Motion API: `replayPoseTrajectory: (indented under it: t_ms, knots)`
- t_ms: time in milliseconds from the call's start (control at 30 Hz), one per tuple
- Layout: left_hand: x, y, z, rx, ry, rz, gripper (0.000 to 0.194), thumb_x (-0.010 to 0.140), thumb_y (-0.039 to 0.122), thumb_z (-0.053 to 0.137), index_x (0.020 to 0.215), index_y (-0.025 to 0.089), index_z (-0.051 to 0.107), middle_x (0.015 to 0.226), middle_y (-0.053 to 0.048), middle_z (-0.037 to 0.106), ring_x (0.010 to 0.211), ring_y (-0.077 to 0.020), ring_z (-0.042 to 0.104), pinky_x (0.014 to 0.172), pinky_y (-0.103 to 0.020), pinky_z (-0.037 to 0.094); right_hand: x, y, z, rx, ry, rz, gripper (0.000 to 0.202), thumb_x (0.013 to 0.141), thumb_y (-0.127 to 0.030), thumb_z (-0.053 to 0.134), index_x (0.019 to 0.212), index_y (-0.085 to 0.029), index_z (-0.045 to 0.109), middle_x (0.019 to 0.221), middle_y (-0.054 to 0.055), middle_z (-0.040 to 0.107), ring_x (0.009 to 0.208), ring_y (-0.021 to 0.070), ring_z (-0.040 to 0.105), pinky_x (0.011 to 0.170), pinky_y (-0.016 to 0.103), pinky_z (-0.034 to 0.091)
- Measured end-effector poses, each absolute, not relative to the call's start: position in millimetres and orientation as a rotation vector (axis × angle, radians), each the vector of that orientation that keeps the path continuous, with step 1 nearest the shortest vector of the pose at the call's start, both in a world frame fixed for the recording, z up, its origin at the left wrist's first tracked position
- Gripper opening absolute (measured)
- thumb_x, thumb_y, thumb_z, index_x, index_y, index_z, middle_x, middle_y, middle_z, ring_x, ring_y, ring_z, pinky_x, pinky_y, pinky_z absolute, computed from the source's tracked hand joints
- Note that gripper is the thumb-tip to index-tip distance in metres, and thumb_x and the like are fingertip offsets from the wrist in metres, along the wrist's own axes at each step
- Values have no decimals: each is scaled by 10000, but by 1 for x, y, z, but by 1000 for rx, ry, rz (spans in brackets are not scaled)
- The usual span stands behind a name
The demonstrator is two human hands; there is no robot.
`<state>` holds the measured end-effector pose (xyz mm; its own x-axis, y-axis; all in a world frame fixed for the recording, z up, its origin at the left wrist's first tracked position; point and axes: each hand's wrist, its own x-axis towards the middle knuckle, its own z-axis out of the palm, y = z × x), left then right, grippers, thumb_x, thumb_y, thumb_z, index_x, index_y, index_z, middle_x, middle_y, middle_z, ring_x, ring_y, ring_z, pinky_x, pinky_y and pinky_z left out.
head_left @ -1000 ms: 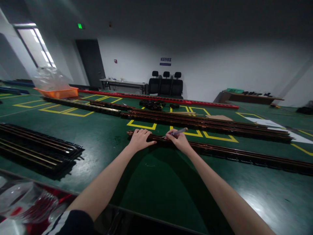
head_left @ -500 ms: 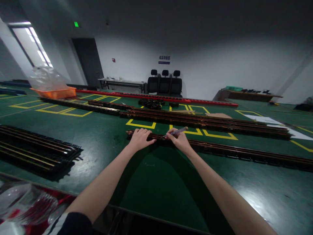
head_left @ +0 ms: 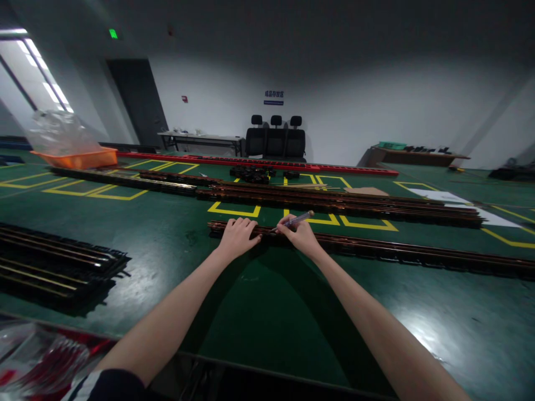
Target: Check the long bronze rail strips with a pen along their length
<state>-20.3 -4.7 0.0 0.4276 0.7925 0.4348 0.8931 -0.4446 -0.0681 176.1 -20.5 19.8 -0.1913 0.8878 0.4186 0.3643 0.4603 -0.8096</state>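
Observation:
A long dark rail assembly with copper-coloured strips [head_left: 397,248] lies across the green table [head_left: 259,312], its left end near the middle of the view. My left hand [head_left: 238,238] rests on that rail close to its left end, fingers over the far side and thumb stretched toward the right. A pen-like tool with a clear handle [head_left: 298,219] is pinched in my right hand [head_left: 301,235], its tip down at the rail just right of my left thumb. What the tip touches is too small to tell.
More rail bundles lie behind [head_left: 343,205] and at the left [head_left: 54,267]. An orange tray with clear bags [head_left: 79,160] stands at the far left. White papers [head_left: 480,213] lie at the right. Plastic-wrapped items [head_left: 45,356] sit below the near left edge.
The whole view has shifted slightly, with the scene appearing further left and a little higher. Both hands keep their places on the rail, and the tool stays in my right hand.

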Motion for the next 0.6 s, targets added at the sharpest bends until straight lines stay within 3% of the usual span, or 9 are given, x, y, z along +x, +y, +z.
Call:
replayPoseTrajectory:
  t_ms: [600]
  knots:
    - [-14, -4, 3, -2438, -1388, -479, 307, 875, 288, 406, 1074, 167, 605, 1068, -94, 666, 961, -247, 591, 852, -414, 392, 194, -25, 20, -1118, -1751, 644, 75, 792, -256, 574, 756, -190, 582, 712, 12, 670, 718, 177, 633, 709, 327, 466]
